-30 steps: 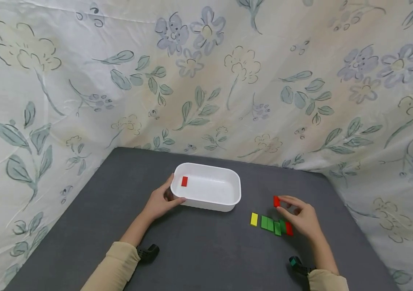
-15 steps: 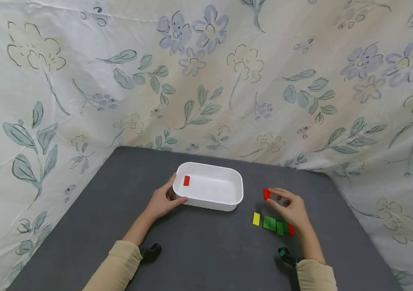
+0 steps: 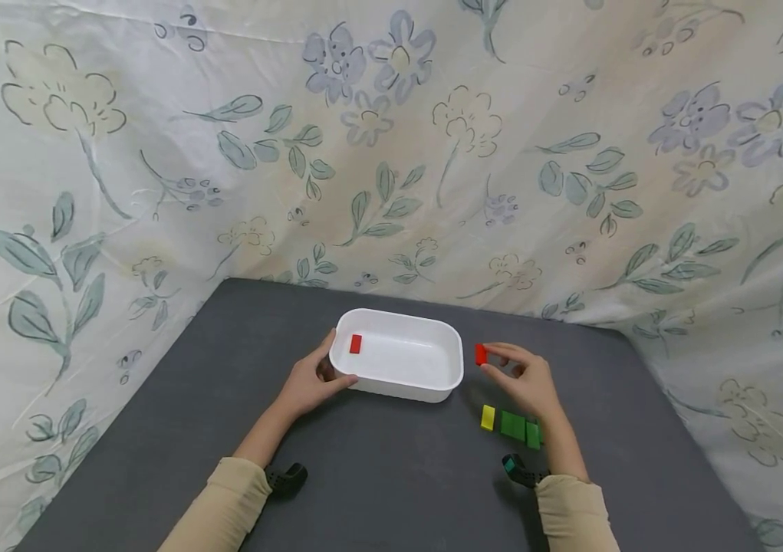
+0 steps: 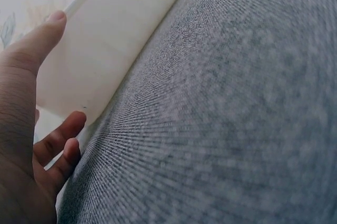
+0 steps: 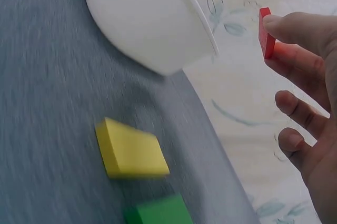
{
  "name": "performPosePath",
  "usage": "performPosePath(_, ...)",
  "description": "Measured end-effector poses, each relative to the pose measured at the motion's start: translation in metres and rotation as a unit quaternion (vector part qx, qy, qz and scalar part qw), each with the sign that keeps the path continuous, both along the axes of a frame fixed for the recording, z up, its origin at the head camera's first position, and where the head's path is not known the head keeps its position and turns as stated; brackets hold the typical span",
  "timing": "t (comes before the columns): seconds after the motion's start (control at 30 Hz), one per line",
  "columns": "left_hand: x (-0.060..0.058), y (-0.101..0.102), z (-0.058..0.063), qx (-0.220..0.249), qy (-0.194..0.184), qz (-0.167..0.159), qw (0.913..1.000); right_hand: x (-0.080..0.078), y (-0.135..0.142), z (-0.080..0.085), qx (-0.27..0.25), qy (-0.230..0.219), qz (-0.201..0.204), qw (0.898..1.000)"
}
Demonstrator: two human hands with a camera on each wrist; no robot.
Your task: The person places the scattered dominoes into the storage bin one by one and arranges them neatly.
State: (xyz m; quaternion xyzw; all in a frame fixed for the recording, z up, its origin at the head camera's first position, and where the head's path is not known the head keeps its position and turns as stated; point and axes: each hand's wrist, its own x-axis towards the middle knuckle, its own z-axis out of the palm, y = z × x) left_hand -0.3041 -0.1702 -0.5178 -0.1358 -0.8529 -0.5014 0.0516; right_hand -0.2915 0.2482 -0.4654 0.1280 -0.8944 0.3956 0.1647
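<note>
A white rectangular plastic tub (image 3: 412, 364) sits on the dark cloth, one red block (image 3: 355, 344) lying inside near its left end. My left hand (image 3: 304, 382) holds the tub by its left end, thumb along the near wall. In the left wrist view, the thumb lies against the tub's wall (image 4: 105, 50) and other fingers are at its corner. My right hand (image 3: 528, 379) pinches a second red block (image 3: 480, 354) between thumb and finger, raised just right of the tub. The right wrist view shows this thin block (image 5: 266, 33) on edge, the lower fingers loosely bent.
A yellow block (image 3: 488, 417) lies on the grey cloth (image 3: 391, 475) in front of the tub's right end. Right of it are several green blocks (image 3: 512, 425), partly covered by my right wrist. A flowered curtain (image 3: 391, 153) hangs behind the table.
My right hand has moved left and away from me with the red block, towards the tub. The red block by the green ones is now hidden by my arm. My left hand stays put.
</note>
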Motion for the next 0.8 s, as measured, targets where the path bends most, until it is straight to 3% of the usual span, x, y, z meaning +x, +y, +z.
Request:
performPosePath(0.47, -0.003, 0.0, -0.002, -0.001, -0.001, 0.0, 1.0, -0.013, -0.058, 0.0, -0.038, -0.025, 0.056, 0.997)
performPosePath(0.63, -0.003, 0.0, -0.002, 0.003, 0.002, -0.001, 1.0, -0.016, -0.082, 0.005, -0.036, -0.025, 0.085, 0.995)
performPosePath(0.8, -0.004, 0.0, -0.001, 0.001, 0.002, 0.0, 1.0, -0.025, -0.099, 0.006, -0.013, -0.02, 0.089, 0.996)
